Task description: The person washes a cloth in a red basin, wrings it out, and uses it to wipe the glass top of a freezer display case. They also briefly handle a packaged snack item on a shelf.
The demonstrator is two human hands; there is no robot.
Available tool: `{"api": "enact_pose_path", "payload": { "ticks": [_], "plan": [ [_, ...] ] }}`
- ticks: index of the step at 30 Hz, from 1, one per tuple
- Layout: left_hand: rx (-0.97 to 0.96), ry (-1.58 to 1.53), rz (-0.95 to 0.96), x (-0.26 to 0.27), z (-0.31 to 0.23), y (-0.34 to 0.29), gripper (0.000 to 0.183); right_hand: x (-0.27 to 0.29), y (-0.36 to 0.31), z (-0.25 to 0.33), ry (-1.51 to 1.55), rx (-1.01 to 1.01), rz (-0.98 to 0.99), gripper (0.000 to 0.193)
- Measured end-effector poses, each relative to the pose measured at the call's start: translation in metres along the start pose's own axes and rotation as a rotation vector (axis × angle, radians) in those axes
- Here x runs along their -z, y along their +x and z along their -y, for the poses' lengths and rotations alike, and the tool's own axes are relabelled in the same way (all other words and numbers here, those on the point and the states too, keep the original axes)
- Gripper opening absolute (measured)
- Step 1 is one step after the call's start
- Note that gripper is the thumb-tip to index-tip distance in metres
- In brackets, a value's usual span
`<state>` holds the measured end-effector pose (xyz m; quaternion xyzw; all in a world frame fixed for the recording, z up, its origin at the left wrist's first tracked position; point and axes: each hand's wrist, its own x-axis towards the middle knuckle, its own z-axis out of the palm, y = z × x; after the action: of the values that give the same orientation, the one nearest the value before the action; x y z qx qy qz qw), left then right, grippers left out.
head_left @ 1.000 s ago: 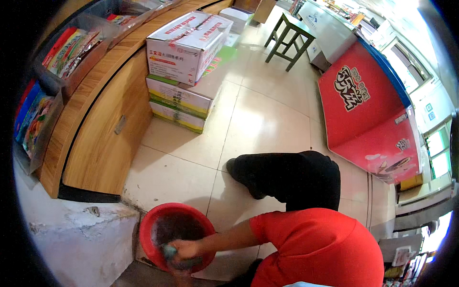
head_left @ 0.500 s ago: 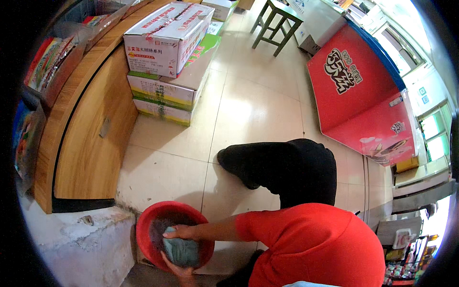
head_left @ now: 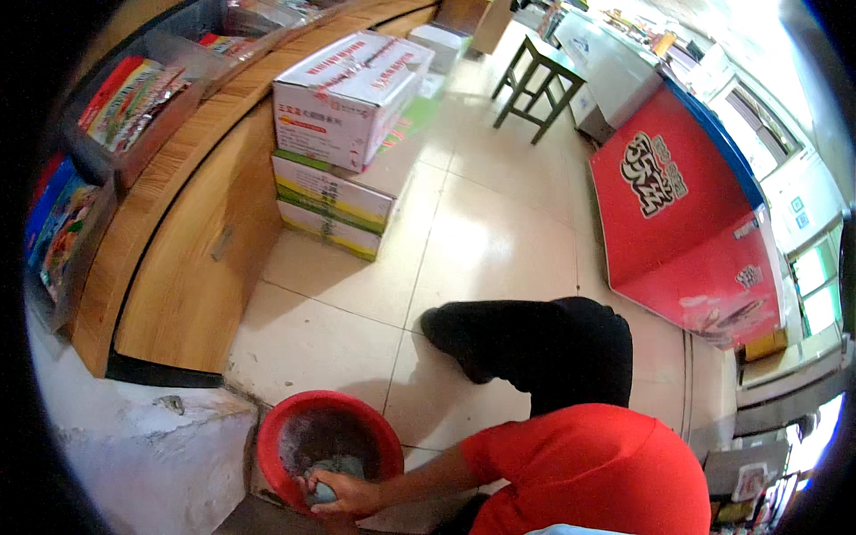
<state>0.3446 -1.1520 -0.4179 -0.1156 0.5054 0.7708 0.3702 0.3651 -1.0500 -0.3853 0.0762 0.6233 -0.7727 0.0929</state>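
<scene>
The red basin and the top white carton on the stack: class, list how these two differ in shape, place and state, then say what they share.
The red basin is round; the white carton is boxy. The basin sits low on the floor by a grey step; the carton tops a stack of cartons beside the wooden counter. The basin is open, with a hand pressing a grey-blue cloth into it; the carton is shut and untouched. Both carry red.

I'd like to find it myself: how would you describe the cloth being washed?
Below the long wooden counter a round red plastic basin sits on the tiled floor. Inside it lies the wet grey-blue cloth, pressed by a hand; it is the only soft thing there.
</scene>
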Motion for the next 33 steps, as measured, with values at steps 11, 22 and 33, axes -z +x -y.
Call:
{"api": "enact_pose_path", "payload": {
  "ticks": [11, 22, 33],
  "plan": [
    [-0.354, 0.324, -0.024, 0.034, 0.015, 0.000, 0.081, 0.041, 0.022, -0.044, 0.563, -0.701, -0.521, 0.061],
    [-0.404, 0.189, -0.086, 0.016, 0.000, -0.006, 0.096, 0.039, 0.011, -0.005, 1.064, -0.608, -0.015, 0.056],
    [0.374, -0.554, -0.124, 0.063, -0.004, 0.009, 0.074, 0.039, 0.032, 0.004, -0.570, 0.370, 0.077, 0.037]
  ]
}}
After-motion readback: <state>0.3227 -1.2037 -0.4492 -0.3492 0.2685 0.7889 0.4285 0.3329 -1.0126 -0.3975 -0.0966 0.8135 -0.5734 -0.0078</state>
